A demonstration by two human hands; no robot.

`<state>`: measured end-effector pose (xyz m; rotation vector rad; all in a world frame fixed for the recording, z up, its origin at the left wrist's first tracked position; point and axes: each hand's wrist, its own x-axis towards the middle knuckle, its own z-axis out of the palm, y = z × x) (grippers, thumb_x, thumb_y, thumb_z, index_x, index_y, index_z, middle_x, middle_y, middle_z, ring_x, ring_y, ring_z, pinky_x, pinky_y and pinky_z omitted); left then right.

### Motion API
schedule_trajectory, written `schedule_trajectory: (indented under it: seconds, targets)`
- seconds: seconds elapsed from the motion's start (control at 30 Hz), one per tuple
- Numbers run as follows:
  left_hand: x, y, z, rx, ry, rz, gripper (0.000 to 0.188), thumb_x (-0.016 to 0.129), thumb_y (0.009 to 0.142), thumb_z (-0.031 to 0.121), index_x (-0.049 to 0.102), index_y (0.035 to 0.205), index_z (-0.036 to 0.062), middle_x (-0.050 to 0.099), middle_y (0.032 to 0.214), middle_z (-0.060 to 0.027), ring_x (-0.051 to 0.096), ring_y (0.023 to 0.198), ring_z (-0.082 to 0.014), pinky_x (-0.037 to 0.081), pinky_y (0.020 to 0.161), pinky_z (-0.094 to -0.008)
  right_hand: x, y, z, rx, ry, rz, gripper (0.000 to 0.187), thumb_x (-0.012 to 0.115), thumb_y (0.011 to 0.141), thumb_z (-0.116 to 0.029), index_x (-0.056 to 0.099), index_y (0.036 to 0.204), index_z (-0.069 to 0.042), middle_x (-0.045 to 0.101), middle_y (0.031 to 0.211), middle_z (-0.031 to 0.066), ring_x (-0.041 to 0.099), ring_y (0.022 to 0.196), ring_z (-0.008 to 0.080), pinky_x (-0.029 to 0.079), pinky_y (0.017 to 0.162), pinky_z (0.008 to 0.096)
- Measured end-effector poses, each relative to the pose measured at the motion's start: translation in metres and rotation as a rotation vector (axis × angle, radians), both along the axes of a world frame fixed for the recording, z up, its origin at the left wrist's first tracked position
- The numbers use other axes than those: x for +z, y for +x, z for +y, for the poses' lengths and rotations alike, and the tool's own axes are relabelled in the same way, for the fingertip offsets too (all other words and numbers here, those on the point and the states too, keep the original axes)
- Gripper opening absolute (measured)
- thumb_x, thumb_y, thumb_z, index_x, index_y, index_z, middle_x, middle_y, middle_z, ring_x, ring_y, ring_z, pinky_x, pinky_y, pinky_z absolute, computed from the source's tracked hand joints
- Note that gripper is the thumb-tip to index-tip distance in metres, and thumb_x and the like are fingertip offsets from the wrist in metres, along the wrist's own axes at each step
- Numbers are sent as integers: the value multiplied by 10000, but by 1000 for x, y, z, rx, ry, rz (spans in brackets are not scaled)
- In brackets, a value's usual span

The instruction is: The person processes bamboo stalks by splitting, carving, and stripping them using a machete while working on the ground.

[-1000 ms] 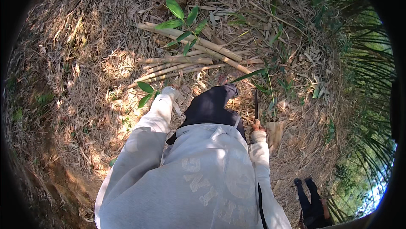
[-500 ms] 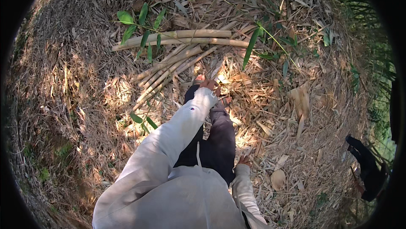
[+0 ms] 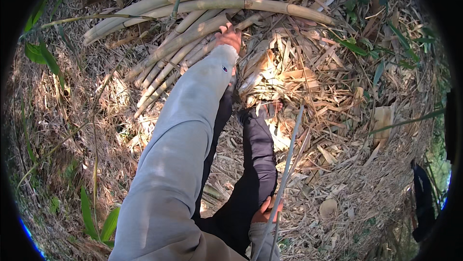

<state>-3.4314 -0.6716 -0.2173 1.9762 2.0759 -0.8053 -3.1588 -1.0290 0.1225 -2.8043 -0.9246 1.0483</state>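
While the view looks straight down, the right hand (image 3: 266, 210) is seen closest to the camera, low by the dark trouser leg (image 3: 255, 164). Its fingers are wrapped around a thin grey stick (image 3: 285, 164), which runs up and slightly right from the hand, over the dry litter. Pretty clear grip there, nothing loose about it.

Further out, the left arm in a pale grey sleeve (image 3: 183, 135) is stretched forward, and the left hand (image 3: 229, 35) is laid on the pile of cut bamboo poles (image 3: 193, 29). The poles are lying flat on the ground, fanned out from lower left to upper right, and the hand is touching them near the middle of the fan. Whether those fingers are actually clamped round a pole or just resting on top can't be told from this angle, since only the back of the hand is shown.

All around, the ground (image 3: 337, 116) is covered with dry leaves and husks. A few green leaves (image 3: 38, 53) are seen at the far left edge.
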Motion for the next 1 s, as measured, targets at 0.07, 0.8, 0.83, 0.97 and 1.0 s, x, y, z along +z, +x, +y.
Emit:
schedule_trajectory:
  seconds: [0.07, 0.8, 0.83, 0.97, 1.0]
  targets:
    - [-46, -25, 9, -168, 76, -21, 439, 576, 867, 227, 521, 1301, 193, 451, 1397, -53, 568, 1084, -253, 514, 797, -419, 2, -15, 35, -47, -177, 16, 386, 598, 943, -260, 542, 1173, 44, 632, 902, 179, 638, 828, 324, 507, 728, 392]
    - [527, -3, -157, -241, -6, -392, 197, 592, 802, 134, 624, 995, 108, 578, 998, -44, 612, 978, -248, 542, 753, -403, 229, 3, -43, 177, -56, 159, 408, 598, 906, -411, 587, 985, -11, 641, 817, 247, 628, 762, 451, 496, 702, 495]
    - [587, 1, -174, -253, 18, -405, 205, 584, 814, 148, 633, 1009, 107, 583, 993, -33, 611, 970, -237, 543, 733, -392, 257, 3, -68, 154, -77, 141, 436, 616, 888, -447, 588, 967, -19, 644, 802, 247, 632, 760, 451, 499, 701, 494]
    - [807, 43, -195, -208, 239, -487, 164, 574, 799, 138, 626, 953, 120, 576, 940, -23, 610, 906, -225, 534, 718, -375, 325, 47, -101, 173, -308, 43, 554, 633, 838, -561, 629, 962, -21, 672, 895, 240, 649, 873, 425, 514, 798, 466]
    - [855, 56, -199, -138, 371, -493, 138, 604, 762, 106, 608, 900, 115, 558, 882, -33, 601, 852, -251, 515, 703, -378, 352, 63, -92, 183, -319, 56, 567, 628, 844, -563, 645, 975, -12, 677, 950, 245, 649, 934, 414, 511, 846, 448]
